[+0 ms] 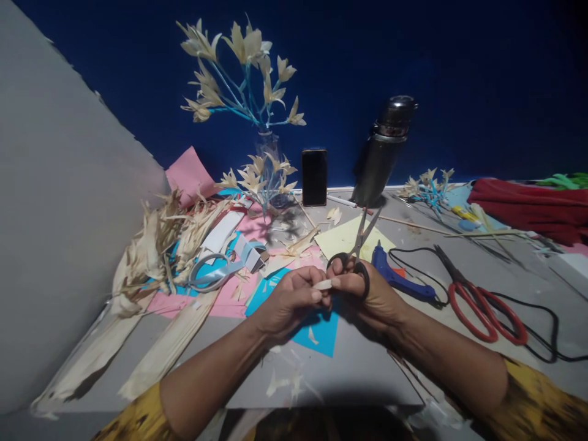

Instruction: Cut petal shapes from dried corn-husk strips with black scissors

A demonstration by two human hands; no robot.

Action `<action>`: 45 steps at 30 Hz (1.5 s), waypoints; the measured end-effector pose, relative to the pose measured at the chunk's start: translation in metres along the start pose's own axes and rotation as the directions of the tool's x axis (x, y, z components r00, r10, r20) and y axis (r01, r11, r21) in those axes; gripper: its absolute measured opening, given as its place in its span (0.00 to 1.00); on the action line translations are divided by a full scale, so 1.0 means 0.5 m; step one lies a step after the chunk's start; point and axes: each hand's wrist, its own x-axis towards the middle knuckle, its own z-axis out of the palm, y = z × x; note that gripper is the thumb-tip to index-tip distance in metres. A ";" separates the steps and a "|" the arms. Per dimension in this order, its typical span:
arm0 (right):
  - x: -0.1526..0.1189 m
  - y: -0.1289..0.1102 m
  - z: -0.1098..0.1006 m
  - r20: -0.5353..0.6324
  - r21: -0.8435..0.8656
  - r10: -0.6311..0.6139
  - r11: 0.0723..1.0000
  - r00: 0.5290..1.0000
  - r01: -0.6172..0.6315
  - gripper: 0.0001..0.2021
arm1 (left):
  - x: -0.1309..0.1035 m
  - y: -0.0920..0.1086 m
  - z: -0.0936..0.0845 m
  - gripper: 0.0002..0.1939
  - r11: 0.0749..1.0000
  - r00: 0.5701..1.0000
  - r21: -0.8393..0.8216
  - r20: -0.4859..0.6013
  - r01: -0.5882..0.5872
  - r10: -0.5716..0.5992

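Yellow, dark-patterned sleeves [138, 416] came in from both sides, nearer than the bright blue paper sheet [324, 338]. Above that sheet, the left hand [294, 300] pinched a small pale strip [323, 285], while the right hand [362, 294] held black-handled metal scissors [356, 246], blades parted, its thumb at the strip's other end. Right of the sheet lay a blue plastic glue gun [400, 277] and red-handled scissors [469, 286]; left, dry cream husks [149, 251].
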 end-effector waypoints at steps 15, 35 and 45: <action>0.009 -0.008 -0.012 0.033 0.055 -0.036 0.998 0.999 0.034 0.09 | 0.005 0.007 -0.005 0.12 0.958 0.998 -0.284 0.057 0.031 -0.015; 0.019 -0.037 -0.015 -0.184 -0.284 -0.243 0.941 0.952 0.185 0.10 | -0.005 0.079 0.028 0.14 0.987 0.963 0.152 -0.255 -0.052 0.090; 0.020 -0.144 -0.066 -0.308 -0.207 -0.371 0.925 0.876 0.319 0.12 | 0.160 0.170 0.003 0.14 0.812 0.971 0.580 -0.224 0.062 0.086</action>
